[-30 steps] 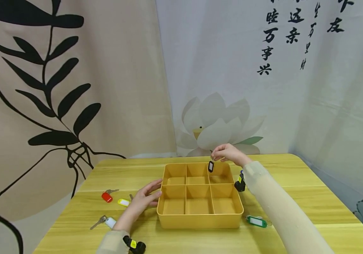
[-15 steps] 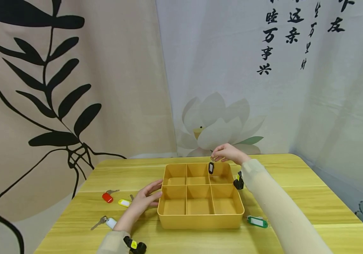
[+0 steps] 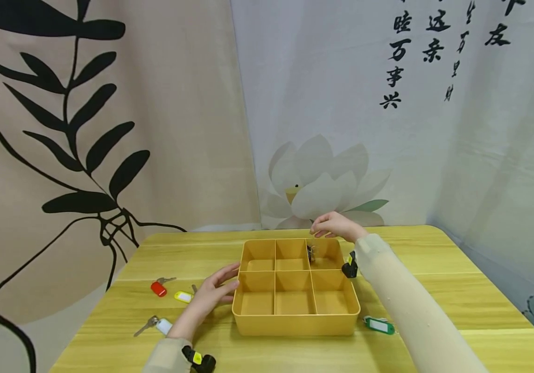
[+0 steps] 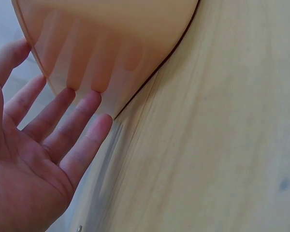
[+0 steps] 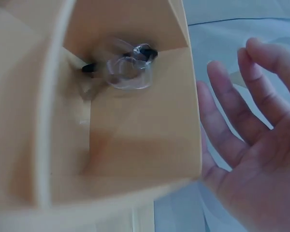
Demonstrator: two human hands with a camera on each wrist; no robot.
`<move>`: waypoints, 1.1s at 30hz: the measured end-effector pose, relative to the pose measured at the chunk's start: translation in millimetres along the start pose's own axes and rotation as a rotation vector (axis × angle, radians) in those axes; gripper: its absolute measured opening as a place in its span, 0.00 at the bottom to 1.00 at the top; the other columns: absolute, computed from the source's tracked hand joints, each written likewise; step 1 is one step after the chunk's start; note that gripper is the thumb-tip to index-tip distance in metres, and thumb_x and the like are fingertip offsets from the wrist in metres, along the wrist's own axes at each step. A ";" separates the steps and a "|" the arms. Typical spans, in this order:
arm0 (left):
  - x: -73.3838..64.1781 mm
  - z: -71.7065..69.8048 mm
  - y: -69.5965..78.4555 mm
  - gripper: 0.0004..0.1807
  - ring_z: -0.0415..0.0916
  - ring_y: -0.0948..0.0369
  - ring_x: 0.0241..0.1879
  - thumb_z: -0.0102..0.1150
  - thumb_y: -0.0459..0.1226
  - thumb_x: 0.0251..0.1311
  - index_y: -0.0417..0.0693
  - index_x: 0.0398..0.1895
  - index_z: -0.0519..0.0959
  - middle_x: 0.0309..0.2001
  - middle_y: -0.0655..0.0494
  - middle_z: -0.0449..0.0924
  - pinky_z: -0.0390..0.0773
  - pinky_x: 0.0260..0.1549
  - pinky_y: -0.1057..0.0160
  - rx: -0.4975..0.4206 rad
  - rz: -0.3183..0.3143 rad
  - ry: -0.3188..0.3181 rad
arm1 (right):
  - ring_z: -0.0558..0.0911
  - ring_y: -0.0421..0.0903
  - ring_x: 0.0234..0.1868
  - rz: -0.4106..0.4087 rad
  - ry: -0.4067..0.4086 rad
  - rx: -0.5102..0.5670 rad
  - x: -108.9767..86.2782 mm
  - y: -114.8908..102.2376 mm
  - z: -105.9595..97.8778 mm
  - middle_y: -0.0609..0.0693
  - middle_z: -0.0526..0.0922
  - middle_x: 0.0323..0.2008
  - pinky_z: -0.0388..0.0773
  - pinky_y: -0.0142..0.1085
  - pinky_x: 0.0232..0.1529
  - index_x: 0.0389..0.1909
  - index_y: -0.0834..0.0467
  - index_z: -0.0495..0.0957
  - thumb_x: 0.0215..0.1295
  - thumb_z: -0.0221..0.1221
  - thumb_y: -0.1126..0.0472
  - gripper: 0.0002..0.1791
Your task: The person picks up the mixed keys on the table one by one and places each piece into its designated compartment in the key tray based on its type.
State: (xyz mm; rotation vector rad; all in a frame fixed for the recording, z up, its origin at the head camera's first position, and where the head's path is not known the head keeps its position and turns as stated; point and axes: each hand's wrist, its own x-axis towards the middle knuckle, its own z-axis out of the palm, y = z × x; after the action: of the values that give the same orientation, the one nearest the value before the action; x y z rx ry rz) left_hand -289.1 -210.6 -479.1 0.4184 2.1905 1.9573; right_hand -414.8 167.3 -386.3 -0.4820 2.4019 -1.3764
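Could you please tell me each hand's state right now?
Left hand: open, touching the side of the yellow box.
Right hand: open, holding nothing, near the box's far edge.

Key tags: three left of box, one right, one inside.

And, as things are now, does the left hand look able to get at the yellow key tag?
Probably yes. The left hand grips nothing and only touches the box, and the yellow key tag lies on the table close beside that hand, with nothing visible between them.
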 end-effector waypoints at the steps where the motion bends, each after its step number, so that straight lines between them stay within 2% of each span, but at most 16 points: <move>1: 0.0 0.4 0.3 0.32 0.73 0.44 0.57 0.57 0.39 0.68 0.45 0.73 0.61 0.69 0.36 0.60 0.80 0.46 0.52 -0.001 0.001 0.001 | 0.79 0.58 0.52 -0.002 0.002 0.000 0.2 0.7 0.2 0.58 0.83 0.47 0.70 0.55 0.58 0.44 0.67 0.81 0.70 0.55 0.58 0.15; 14: -0.7 1.4 0.7 0.32 0.71 0.43 0.58 0.57 0.38 0.68 0.45 0.73 0.60 0.69 0.36 0.60 0.80 0.47 0.52 -0.005 -0.004 -0.007 | 0.78 0.60 0.54 -0.008 0.016 0.018 -1.3 4.7 -1.9 0.60 0.82 0.49 0.70 0.55 0.58 0.42 0.63 0.83 0.70 0.56 0.57 0.13; 17: -0.6 0.3 0.6 0.32 0.71 0.43 0.58 0.57 0.39 0.68 0.44 0.73 0.61 0.69 0.35 0.60 0.80 0.46 0.52 -0.004 -0.001 -0.005 | 0.77 0.61 0.55 -0.008 0.032 0.035 -4.3 5.5 -6.5 0.61 0.81 0.50 0.70 0.55 0.59 0.44 0.65 0.81 0.70 0.56 0.57 0.14; 24: 0.4 -0.3 0.3 0.32 0.73 0.44 0.57 0.58 0.40 0.67 0.47 0.72 0.62 0.69 0.37 0.61 0.81 0.44 0.53 0.005 -0.014 0.011 | 0.77 0.62 0.55 -0.004 0.077 0.059 -20.3 20.8 -24.4 0.61 0.81 0.50 0.70 0.56 0.59 0.48 0.68 0.79 0.71 0.56 0.58 0.16; 33: 0.7 -1.0 -0.1 0.31 0.72 0.44 0.57 0.57 0.39 0.68 0.47 0.73 0.62 0.69 0.37 0.61 0.81 0.44 0.52 0.008 -0.015 0.014 | 0.78 0.61 0.53 0.007 0.173 0.097 -44.6 43.8 -48.2 0.61 0.81 0.50 0.70 0.56 0.58 0.50 0.70 0.76 0.73 0.53 0.57 0.19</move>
State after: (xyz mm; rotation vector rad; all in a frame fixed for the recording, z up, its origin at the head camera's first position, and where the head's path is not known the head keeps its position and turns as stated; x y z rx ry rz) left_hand -290.0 -211.3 -479.0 0.3891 2.2040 1.9503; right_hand -402.1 244.6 -396.2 -0.3419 2.4527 -1.5829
